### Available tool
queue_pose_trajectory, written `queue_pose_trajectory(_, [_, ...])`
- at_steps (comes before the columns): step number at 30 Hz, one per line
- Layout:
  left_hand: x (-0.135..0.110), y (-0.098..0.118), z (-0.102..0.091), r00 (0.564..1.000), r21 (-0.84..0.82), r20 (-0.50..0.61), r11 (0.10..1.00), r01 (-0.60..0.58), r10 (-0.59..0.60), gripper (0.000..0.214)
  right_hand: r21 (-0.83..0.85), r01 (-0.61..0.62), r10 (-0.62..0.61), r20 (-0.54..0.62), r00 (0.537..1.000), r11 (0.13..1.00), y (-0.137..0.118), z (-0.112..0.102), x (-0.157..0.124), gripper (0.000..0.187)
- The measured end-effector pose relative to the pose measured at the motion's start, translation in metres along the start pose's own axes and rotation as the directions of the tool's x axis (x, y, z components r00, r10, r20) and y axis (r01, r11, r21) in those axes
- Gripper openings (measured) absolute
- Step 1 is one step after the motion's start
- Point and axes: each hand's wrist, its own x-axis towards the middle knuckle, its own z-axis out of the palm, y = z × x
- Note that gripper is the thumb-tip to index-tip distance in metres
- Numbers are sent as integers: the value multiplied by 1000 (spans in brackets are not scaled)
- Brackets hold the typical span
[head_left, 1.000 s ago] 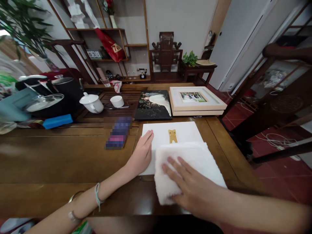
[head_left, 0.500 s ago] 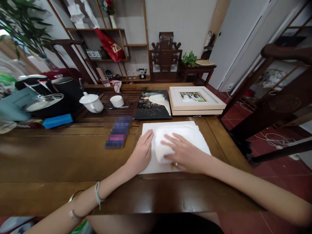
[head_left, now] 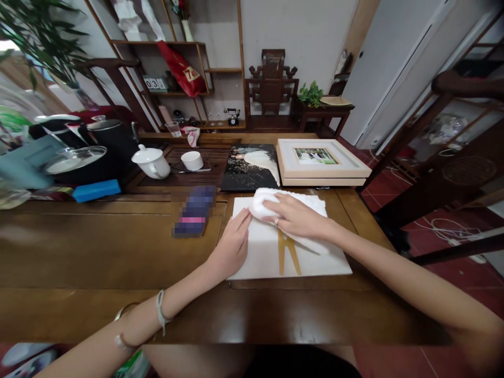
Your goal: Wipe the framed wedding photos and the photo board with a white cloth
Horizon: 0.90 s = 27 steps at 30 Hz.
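Note:
A white board (head_left: 263, 257) with a yellow-brown figure on it lies flat on the wooden table (head_left: 98, 247) in front of me. My left hand (head_left: 232, 247) rests flat on the board's left edge, fingers stretched out. My right hand (head_left: 295, 216) presses a bunched white towel (head_left: 262, 202) onto the board's far part, fingers spread over the cloth. The towel covers the upper part of the figure.
Behind the board lie a dark photo print (head_left: 250, 168) and a framed picture (head_left: 321, 161). A blurred purple object (head_left: 194, 211) sits left of the board. A white teapot (head_left: 151, 161), a cup (head_left: 192, 160), pots and a blue sponge (head_left: 96, 190) stand at the far left.
My right hand has slid the towel from the board's near edge to its far edge, uncovering the lower part of the yellow-brown figure. My left hand has stayed on the left edge.

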Motion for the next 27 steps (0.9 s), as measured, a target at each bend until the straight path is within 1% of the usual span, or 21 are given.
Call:
queue_pose_trajectory(3, [1, 1, -1, 1000, -3, -13, 1000, -8, 8, 50, 106, 16, -16, 1, 1000, 994, 3, -1, 30, 21])
queue_pose_trajectory(6, [3, 4, -4, 1000, -8, -19, 1000, -10, 10, 49, 198, 88, -101, 54, 993, 976, -1, -1, 57, 21])
queue_pose_trajectory(8, [4, 6, -5, 1000, -10, -19, 1000, -20, 20, 48, 190, 143, -162, 88, 983, 971, -4, 0, 70, 19])
queue_pose_trajectory(10, [5, 6, -5, 1000, -5, -13, 1000, -25, 25, 48, 149, 181, -198, 108, 974, 972, -4, -1, 75, 17])
queue_pose_trajectory(13, [3, 4, -4, 1000, 2, 1, 1000, -19, 19, 50, 107, 164, -176, 119, 977, 981, 3, -4, 65, 17])
queue_pose_trajectory(17, [-1, -2, 0, 1000, 7, 2, 1000, -11, 11, 50, 85, 60, -69, 109, 992, 995, 23, -8, 25, 16])
queue_pose_trajectory(19, [-2, -3, 1, 1000, 20, 12, 1000, 3, -3, 49, 54, 35, -40, 81, 996, 998, 32, -9, 4, 16])
queue_pose_trajectory(21, [-2, -3, 1, 999, 34, 25, 999, 19, -20, 49, 6, 16, -17, 40, 999, 1000, 37, -8, -11, 15])
queue_pose_trajectory(24, [-1, -2, 0, 999, 35, 23, 999, 25, -26, 49, -113, 12, -13, -7, 1000, 993, 33, -2, -18, 17])
queue_pose_trajectory(25, [-1, -1, 0, 1000, 32, 21, 999, 22, -23, 49, -167, 30, -31, -7, 999, 985, 28, 2, -18, 20])
queue_pose_trajectory(27, [0, -1, 0, 1000, 28, 15, 1000, 13, -14, 49, -278, 101, -105, -2, 994, 955, 12, 12, -18, 26])
